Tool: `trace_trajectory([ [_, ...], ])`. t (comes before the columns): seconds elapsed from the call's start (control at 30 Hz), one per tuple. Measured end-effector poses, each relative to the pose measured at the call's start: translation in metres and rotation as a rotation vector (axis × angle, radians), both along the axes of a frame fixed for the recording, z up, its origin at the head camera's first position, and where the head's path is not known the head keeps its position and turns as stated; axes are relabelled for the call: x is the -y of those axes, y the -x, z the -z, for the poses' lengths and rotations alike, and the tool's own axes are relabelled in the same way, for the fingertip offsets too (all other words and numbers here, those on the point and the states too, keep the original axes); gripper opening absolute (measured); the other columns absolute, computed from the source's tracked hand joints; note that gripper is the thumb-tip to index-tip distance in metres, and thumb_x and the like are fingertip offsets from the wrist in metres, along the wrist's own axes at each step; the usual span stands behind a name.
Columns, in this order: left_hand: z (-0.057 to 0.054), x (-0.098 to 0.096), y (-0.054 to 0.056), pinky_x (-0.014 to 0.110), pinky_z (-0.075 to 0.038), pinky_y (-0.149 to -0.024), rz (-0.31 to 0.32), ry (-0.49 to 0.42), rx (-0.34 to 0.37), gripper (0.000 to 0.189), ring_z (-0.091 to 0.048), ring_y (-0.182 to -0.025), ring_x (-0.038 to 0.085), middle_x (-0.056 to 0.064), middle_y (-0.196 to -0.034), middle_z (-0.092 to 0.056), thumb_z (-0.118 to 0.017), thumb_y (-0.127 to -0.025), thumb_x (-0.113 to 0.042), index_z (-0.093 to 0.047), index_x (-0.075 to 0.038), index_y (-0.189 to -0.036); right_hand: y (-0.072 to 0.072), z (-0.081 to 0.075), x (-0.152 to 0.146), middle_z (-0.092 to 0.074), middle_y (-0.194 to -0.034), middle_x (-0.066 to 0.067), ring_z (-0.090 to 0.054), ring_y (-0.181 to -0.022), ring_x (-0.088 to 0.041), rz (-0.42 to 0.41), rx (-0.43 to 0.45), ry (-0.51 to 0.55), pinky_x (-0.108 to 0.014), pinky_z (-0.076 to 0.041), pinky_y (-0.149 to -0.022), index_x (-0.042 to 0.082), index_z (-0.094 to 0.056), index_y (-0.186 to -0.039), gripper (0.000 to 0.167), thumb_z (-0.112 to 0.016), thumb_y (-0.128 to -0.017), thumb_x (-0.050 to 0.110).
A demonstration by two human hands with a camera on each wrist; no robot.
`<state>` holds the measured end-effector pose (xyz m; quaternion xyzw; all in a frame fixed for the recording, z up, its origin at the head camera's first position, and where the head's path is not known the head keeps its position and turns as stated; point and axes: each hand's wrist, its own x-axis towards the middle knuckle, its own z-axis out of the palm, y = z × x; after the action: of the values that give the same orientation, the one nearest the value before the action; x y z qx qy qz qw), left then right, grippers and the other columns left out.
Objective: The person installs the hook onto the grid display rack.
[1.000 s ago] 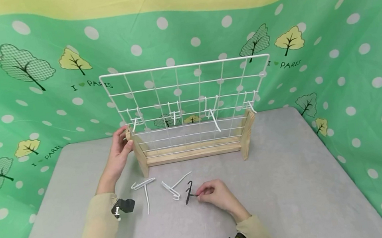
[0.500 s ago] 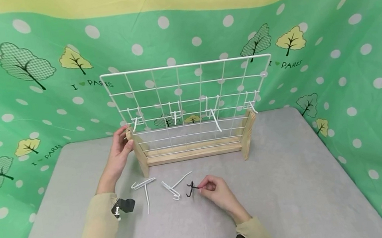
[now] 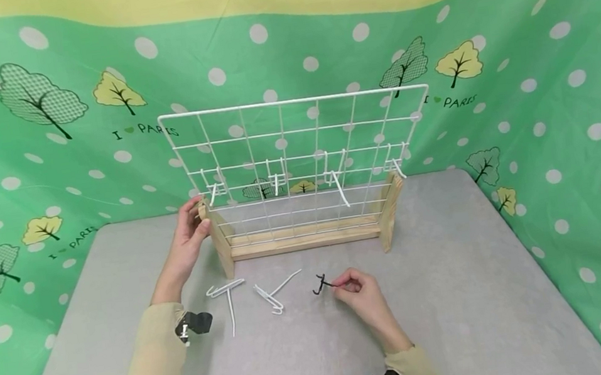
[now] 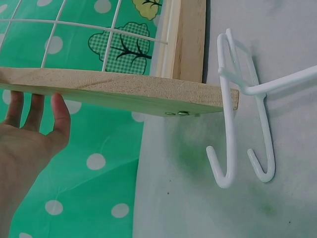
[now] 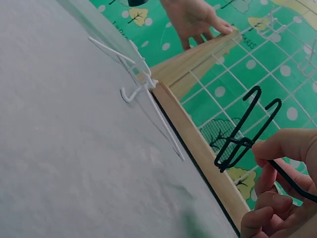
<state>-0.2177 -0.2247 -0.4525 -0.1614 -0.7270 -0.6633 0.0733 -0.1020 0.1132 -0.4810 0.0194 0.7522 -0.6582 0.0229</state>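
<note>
My right hand (image 3: pixel 365 296) pinches the straight prong of a black wire hook (image 3: pixel 321 284) between thumb and fingers, just above the table. In the right wrist view, the black hook's (image 5: pixel 247 131) two bent ends point upward in front of the wire grid. My left hand (image 3: pixel 188 243) rests its fingertips against the outer side of the wooden stand (image 3: pixel 220 242), near the top of its left upright. A white wire grid panel (image 3: pixel 293 132) stands upright in that stand. Two loose white hooks lie in front: one at left (image 3: pixel 228 298), the other nearer the middle (image 3: pixel 272 296).
Several white hooks hang in a row on the grid, among them a long-pronged one (image 3: pixel 339 185). The grey tabletop (image 3: pixel 461 280) spreads around the stand. A green dotted cloth (image 3: pixel 564 114) with printed trees hangs behind and at the sides.
My right hand has moved to the right and slightly up, lifting the black hook away from the loose white hooks and turning it. My left hand stays on the stand.
</note>
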Motion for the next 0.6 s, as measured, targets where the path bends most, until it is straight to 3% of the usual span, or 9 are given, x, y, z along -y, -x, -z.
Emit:
trace_trajectory([
  [0.17, 0.0, -0.001, 0.0, 0.021, -0.043, -0.086, -0.001, -0.007, -0.005, 0.046, -0.042, -0.117, 0.02, 0.029, -0.134, -0.035, -0.04, -0.103, -0.005, -0.027, -0.01, -0.147, 0.001, -0.012, -0.006, -0.057, -0.071, -0.005, -0.042, -0.053, -0.007, 0.062, -0.001, -0.009, -0.018, -0.035, -0.05, -0.013, -0.063, -0.084, 0.009, -0.066, -0.075, -0.012],
  [0.4, -0.001, 0.001, -0.003, 0.022, -0.043, -0.086, -0.013, 0.013, 0.004, 0.046, -0.041, -0.118, 0.02, 0.03, -0.137, -0.035, -0.041, -0.103, -0.007, -0.027, -0.011, -0.147, 0.014, 0.011, 0.001, -0.058, -0.072, -0.003, -0.044, -0.053, -0.006, 0.187, -0.035, 0.023, -0.017, -0.036, -0.05, -0.007, -0.065, -0.081, 0.008, -0.071, -0.076, -0.01],
  [0.6, -0.002, 0.001, -0.002, 0.023, -0.042, -0.088, -0.011, 0.014, 0.027, 0.047, -0.04, -0.121, 0.022, 0.029, -0.139, -0.034, -0.041, -0.104, -0.008, -0.026, -0.013, -0.148, 0.023, 0.008, 0.017, -0.058, -0.073, -0.003, -0.048, -0.058, -0.01, 0.301, -0.009, 0.113, -0.02, -0.038, -0.054, -0.003, -0.064, -0.078, 0.007, -0.069, -0.075, -0.008],
])
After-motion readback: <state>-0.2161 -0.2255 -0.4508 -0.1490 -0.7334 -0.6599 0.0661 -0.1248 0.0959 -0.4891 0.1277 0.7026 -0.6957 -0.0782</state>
